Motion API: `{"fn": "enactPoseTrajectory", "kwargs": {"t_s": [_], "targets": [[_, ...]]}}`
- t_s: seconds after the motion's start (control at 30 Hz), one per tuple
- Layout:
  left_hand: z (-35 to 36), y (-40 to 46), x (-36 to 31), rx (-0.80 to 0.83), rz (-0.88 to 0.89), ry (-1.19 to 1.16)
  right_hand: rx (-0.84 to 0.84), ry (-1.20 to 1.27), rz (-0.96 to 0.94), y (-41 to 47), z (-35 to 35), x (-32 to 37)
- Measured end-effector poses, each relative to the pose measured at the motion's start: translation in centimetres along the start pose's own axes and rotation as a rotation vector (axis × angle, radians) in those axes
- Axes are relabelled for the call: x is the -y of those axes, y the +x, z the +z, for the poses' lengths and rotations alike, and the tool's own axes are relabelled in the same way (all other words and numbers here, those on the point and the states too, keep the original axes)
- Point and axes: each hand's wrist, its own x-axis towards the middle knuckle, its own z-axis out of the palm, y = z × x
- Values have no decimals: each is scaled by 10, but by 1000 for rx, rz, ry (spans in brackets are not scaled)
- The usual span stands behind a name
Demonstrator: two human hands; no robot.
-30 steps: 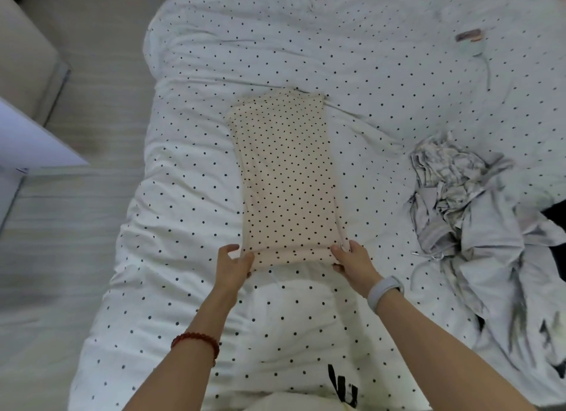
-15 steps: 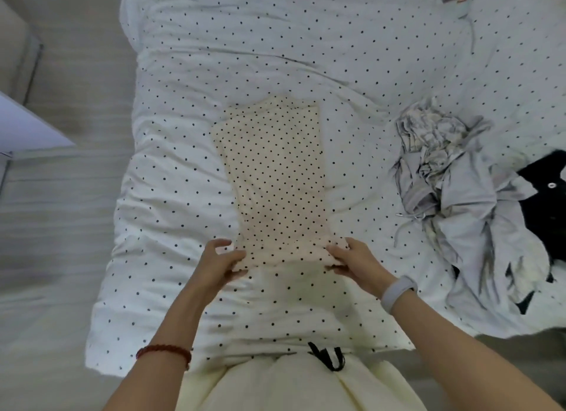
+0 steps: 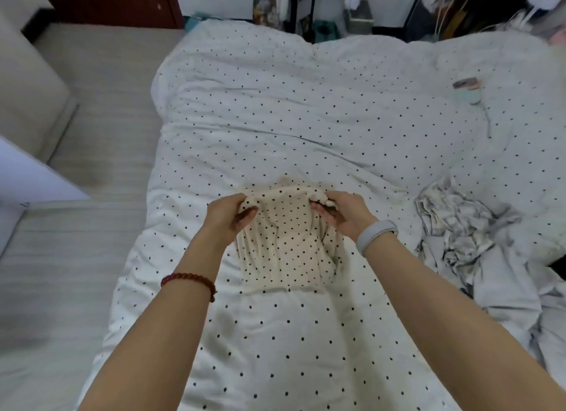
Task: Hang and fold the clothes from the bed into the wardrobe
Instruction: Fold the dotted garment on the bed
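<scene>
White bedding with small black dots covers the bed (image 3: 306, 129), which fills most of the view; a pale striped floor (image 3: 92, 135) runs along its left edge, and a dark red door (image 3: 110, 3) stands beyond the far left corner. Past the far edge hang clothes on a dark rack (image 3: 306, 0), amid blurred clutter.

Near the middle of the bed, toward its near edge, lies the cream dotted garment (image 3: 284, 251), folded into a narrow strip. Its near end rests flat on the bedding, while its far end is lifted and doubled back toward the person. The left hand (image 3: 226, 217) pinches the raised left corner, thumb on top and fingers curled beneath the cloth. The right hand (image 3: 343, 214) grips the raised right corner, fingers curled round a bunched bit of fabric. Both hands hold the fold above the rest of the garment.

A red bead bracelet (image 3: 190, 280) circles the left wrist, and a pale grey band (image 3: 376, 234) the right.

Toward the right edge of the bed sits a crumpled heap of grey and white clothes (image 3: 465, 236), well apart from the garment. Near the far right corner lies a small pale device (image 3: 470, 92) with a thin cord trailing from it; what it is I cannot tell.
</scene>
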Motion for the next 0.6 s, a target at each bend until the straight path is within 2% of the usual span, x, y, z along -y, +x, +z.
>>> {"fn": "enactPoseTrajectory", "kwargs": {"t_s": [0.1, 0.13, 0.2, 0.3, 0.37, 0.5, 0.6], "targets": [[12, 31, -6, 63, 81, -24, 5, 51, -51, 37, 15, 9], [12, 40, -2, 35, 99, 28, 20, 8, -81, 46, 15, 6], [7, 52, 16, -103, 142, 256, -11, -265, -161, 65, 6, -13], [-8, 58, 66, -270, 182, 618, -113, -854, -400, 78, -23, -57], [-17, 52, 98, -342, 201, 716, -106, -1017, -552, 78, -39, -89], [-28, 37, 134, -462, 256, 641, -306, -1033, -568, 69, -66, -118], [-41, 38, 146, -361, 182, 734, -177, -1004, -558, 65, -76, -126]]}}
